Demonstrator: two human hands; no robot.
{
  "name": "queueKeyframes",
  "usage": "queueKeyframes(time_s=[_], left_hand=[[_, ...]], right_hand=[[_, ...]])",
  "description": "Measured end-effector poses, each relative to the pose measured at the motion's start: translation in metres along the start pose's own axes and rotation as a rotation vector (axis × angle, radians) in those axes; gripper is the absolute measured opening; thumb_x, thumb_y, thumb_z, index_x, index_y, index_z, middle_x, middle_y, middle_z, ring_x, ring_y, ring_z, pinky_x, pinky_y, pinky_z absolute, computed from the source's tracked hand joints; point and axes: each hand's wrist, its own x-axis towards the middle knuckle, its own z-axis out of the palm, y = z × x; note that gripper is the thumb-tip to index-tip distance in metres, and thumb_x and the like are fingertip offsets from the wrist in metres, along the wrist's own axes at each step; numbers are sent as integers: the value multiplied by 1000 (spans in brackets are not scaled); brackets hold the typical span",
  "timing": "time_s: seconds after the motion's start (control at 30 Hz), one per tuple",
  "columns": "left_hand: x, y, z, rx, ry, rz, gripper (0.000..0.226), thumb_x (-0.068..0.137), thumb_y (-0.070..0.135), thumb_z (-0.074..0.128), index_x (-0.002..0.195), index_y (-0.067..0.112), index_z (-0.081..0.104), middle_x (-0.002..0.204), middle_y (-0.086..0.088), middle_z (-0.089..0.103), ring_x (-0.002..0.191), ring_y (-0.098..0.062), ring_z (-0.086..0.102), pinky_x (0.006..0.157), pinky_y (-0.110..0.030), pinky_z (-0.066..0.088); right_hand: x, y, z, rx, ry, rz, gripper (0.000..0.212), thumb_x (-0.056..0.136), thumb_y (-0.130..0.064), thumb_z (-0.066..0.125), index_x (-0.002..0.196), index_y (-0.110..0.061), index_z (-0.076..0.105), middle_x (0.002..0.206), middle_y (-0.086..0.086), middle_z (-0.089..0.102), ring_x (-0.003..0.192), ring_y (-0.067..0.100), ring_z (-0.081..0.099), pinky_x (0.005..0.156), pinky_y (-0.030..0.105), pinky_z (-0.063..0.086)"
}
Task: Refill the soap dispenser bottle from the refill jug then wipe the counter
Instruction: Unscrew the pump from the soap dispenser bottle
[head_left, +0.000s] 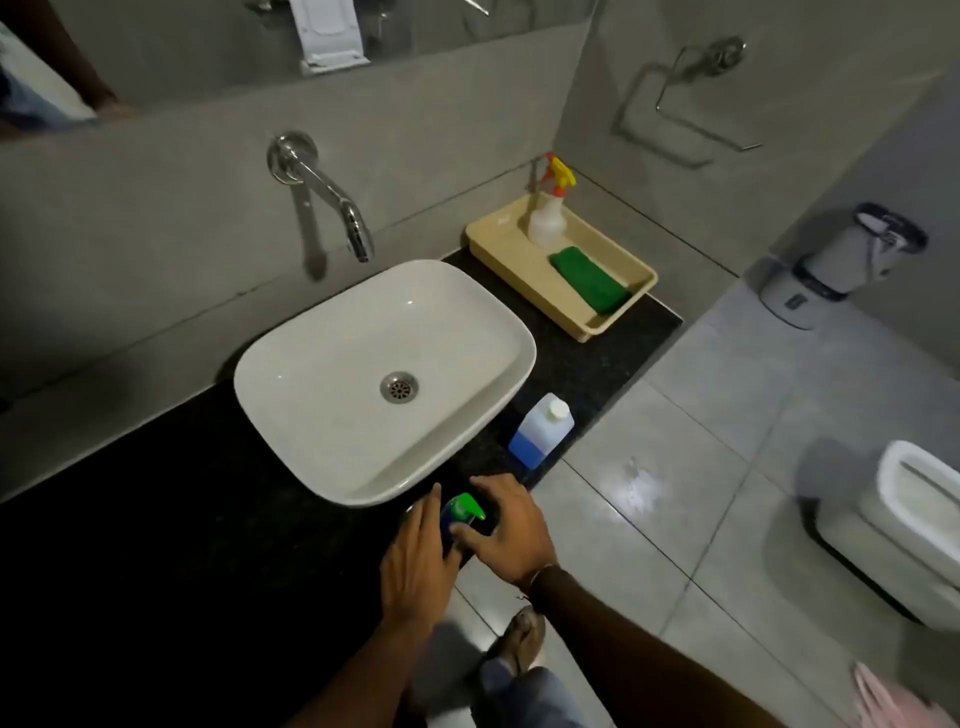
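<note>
Down at the front edge of the dark desk (156, 493), both hands meet around the soap dispenser bottle (451, 525), a dark blue bottle with a green pump head (467, 506). The left hand (415, 561) is curled against the bottle's left side, fingers wrapped on its body. The right hand (511, 530) covers it from the right, its thumb lying just under the green pump; it grips the top part, though exactly where the fingers press is hidden behind the bottle. The bottle stands just in front of the white basin (384, 374), near its front right corner.

The refill jug (540, 431), translucent with blue liquid in its lower part and a white cap on, stands upright on the desk just beyond the right hand, beside the basin's right edge. Farther back, against the wall, a beige tray (498, 234) holds a clear spray bottle (548, 218) with a yellow and red trigger and a green cloth (589, 280) lying flat. A chrome tap (322, 192) reaches from the wall over the basin. On the tiled floor to the right stand a white bin (841, 265) and a toilet (914, 519)
</note>
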Motion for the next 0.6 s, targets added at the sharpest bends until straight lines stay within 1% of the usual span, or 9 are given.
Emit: queueKeyframes(time_s=[0.1,0.17,0.23,0.3,0.33,0.4,0.47,0.53,0.6], left_hand=[[8,-4,-1,-81,-9,-42,67,81,20,80,143,21,56,140,0,63,121,-24,67,89,-37,59],[10,-4,-1,-83,-18,-66,58,82,18,78,138,22,60,134,2,67,114,-24,71,84,-36,58],[8,-4,0,-121,-21,-71,57,82,17,80,136,21,62,134,1,68,112,-25,72,84,-36,59],[8,-4,0,-146,-18,-67,57,83,17,81,136,20,62,134,-1,68,114,-25,71,86,-36,58],[8,-3,-1,-151,-30,-68,57,83,18,80,137,21,61,135,-1,67,115,-25,70,87,-36,57],[8,-3,-1,-144,-43,-55,56,85,20,79,138,21,60,136,-1,66,117,-25,68,89,-36,56],[9,-4,-2,-134,-47,-42,55,85,19,79,136,19,61,134,-3,67,115,-27,69,87,-38,57],[9,-5,-3,-144,-43,-37,56,84,16,78,137,21,60,133,-3,67,114,-27,70,87,-39,58],[9,-5,-5,-150,-45,-24,58,85,16,76,139,24,58,135,1,66,115,-25,69,88,-37,58]], right_hand=[[5,-13,9,25,103,61,42,74,-59,76,106,-32,68,96,-18,59,87,2,54,75,12,41],[5,-18,13,51,161,86,34,75,-58,77,95,-32,69,88,-19,58,81,2,55,69,9,39],[4,-18,15,85,170,84,27,79,-52,77,91,-30,68,86,-17,59,80,3,56,69,13,43],[5,-16,11,114,108,52,20,83,-42,77,94,-28,69,90,-15,59,84,5,56,74,26,51],[7,-14,7,121,64,23,18,84,-37,76,98,-28,70,94,-13,59,87,6,57,78,31,52],[10,-9,0,136,-24,-28,22,84,-27,76,106,-27,72,100,-10,60,93,9,58,85,35,53],[10,-6,-4,179,-51,-31,35,81,-23,79,115,-26,71,107,-10,61,99,8,59,90,34,53],[8,-7,-3,215,-11,3,56,72,-32,86,123,-34,63,111,-15,59,102,5,59,90,30,55],[6,-12,-1,263,49,72,72,65,-42,90,125,-40,52,110,-19,58,100,3,60,84,26,58]])
